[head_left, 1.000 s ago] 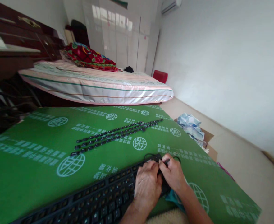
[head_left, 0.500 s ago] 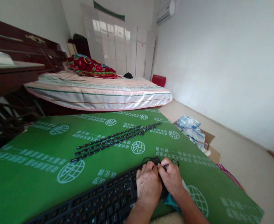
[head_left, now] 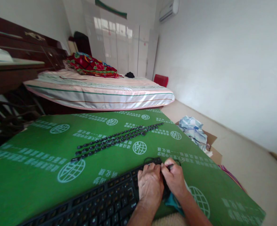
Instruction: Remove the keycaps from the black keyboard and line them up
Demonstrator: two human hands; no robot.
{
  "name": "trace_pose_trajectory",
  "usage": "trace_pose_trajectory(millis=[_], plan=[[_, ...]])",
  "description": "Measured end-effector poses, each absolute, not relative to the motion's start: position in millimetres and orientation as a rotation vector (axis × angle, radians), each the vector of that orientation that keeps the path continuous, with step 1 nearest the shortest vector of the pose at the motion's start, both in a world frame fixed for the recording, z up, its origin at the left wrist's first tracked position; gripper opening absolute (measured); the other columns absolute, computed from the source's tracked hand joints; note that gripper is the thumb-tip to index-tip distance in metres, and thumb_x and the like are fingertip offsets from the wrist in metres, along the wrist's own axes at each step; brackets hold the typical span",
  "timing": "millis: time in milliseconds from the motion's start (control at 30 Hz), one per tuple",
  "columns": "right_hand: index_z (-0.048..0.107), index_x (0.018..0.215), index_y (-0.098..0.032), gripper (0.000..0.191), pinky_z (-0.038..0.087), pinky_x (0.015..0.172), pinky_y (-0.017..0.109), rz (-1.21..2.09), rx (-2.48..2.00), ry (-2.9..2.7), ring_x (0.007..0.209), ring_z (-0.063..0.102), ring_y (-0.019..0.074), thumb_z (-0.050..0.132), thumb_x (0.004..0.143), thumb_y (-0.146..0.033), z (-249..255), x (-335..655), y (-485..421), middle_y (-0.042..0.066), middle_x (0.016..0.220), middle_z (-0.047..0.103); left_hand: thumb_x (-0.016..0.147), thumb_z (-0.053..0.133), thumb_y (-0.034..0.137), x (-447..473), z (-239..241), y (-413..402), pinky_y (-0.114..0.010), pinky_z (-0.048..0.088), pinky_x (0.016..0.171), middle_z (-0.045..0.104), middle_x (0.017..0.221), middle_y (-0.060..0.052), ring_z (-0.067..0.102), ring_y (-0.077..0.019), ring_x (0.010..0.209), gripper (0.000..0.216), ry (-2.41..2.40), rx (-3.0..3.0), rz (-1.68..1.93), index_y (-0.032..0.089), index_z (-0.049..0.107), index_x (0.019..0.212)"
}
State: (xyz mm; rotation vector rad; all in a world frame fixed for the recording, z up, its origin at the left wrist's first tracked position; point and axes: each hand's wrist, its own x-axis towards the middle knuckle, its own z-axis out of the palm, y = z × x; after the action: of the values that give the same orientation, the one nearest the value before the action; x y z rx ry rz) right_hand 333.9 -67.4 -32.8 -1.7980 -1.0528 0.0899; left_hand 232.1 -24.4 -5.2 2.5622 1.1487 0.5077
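Curling over the black keyboard (head_left: 105, 201), the left hand (head_left: 150, 183) hides its grip; the right hand (head_left: 173, 175) pinches a dark object (head_left: 170, 167).

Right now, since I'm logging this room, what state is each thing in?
Black plastic keyboard: some keys bare, some capped
Small black keycaps: off, laid in rows
Left hand: resting on the keyboard
Right hand: closed around slim dark object
Red floral blanket: bunched
Striped pale bedsheet: spread
Glossy pale wardrobe: doors shut
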Motion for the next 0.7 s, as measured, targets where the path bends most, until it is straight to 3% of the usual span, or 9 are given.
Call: trace_pose_trajectory(millis=[233, 533, 700], plan=[[0.042, 0.056, -0.02, 0.025, 0.034, 0.046, 0.02, 0.216, -1.68, -0.977, 0.046, 0.041, 0.01, 0.051, 0.078, -0.029, -34.9, 334.7, -66.3, -0.006, 0.048, 0.039, 0.087, 0.044, 0.019, 227.2, -10.7, -23.7, -0.033, 0.034, 0.071, 0.067, 0.084, -0.002, 0.057, -0.0229, 0.087, 0.02, 1.106, 2.523, 0.586, 0.023, 0.063, 0.081], [0.048, 0.06, -0.019, 0.024, 0.036, 0.045, 0.019, 0.292, -1.56, -1.05, 0.045, 0.044, 0.0088, 0.055, 0.079, -0.03, -24.3, 329.9, -73.2, -0.005, 0.049, 0.046, 0.079, 0.05, 0.009, 221.7, -12.3, -19.5, -0.029, 0.041, 0.071, 0.068, 0.077, 0.0, 0.06, -0.0184, 0.078, 0.02, 1.019, 2.324, 0.737, 0.023, 0.065, 0.081], [0.052, 0.064, -0.018, 0.022, 0.041, 0.051, 0.021, 0.231, -1.572, -1.038, 0.05, 0.049, 0.0106, 0.055, 0.081, -0.032, -21.3, 332.9, -76.4, -0.003, 0.054, 0.051, 0.078, 0.052, 0.011, 221.0, -20.7, -17.8, -0.032, 0.047, 0.074, 0.07, 0.086, -0.003, 0.062, -0.0195, 0.081, 0.028, 1.016, 2.245, 0.826, 0.022, 0.064, 0.1]])
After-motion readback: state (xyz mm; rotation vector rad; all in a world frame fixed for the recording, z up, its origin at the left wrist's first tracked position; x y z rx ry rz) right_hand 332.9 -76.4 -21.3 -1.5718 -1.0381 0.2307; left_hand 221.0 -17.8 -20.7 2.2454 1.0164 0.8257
